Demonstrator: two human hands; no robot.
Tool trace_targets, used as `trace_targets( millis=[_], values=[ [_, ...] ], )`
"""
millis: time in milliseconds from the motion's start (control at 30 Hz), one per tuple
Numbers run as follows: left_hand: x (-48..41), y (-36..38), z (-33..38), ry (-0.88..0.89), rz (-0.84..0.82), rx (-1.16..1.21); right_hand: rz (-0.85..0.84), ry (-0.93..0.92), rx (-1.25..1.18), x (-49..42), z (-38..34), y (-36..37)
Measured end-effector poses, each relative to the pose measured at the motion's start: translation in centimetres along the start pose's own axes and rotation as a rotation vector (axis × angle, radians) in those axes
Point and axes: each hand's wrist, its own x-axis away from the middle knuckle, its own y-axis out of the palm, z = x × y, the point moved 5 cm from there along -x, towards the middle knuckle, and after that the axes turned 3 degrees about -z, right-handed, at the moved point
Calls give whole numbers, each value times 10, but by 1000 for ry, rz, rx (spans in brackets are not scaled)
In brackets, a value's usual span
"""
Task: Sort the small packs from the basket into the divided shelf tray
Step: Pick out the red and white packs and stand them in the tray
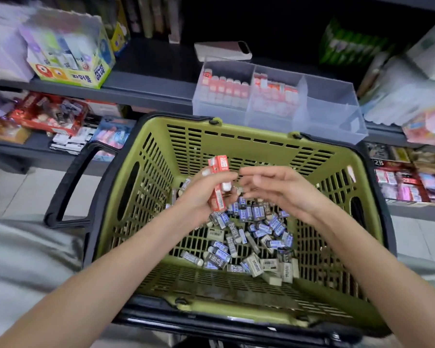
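A green plastic basket (239, 143) with black handles sits in front of me, its bottom covered with several small blue, grey and beige packs (256, 237). My left hand (206, 194) holds a few red packs (219, 182) upright over the basket. My right hand (276, 187) hovers beside it, fingers loosely curled, fingertips almost touching the red packs; nothing shows in it. On the shelf behind stands the clear divided tray (332, 116). Its left and middle compartments hold red packs, and the right one looks bare.
A phone-like flat object (222, 51) lies on the shelf behind the tray. A glue box (70, 61) stands at the left, with wrapped stationery at the right (407, 79). Lower shelves hold more boxed goods (48, 114). The floor is pale tile.
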Motion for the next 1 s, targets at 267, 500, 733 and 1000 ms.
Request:
trace_targets(
  millis=[267, 500, 733, 1000],
  values=[
    [-4, -18, 13, -99, -21, -48, 117, 608, 1174, -5, 117, -71],
    [-5, -25, 15, -97, -31, 61, 70, 491, 1470, -13, 155, -37],
    [-1, -24, 18, -105, 21, 101, 33, 351, 1506, -35, 166, -9],
    [-1, -26, 23, -74, 66, 158, 42, -35, 1644, -50, 163, 21]
  ],
)
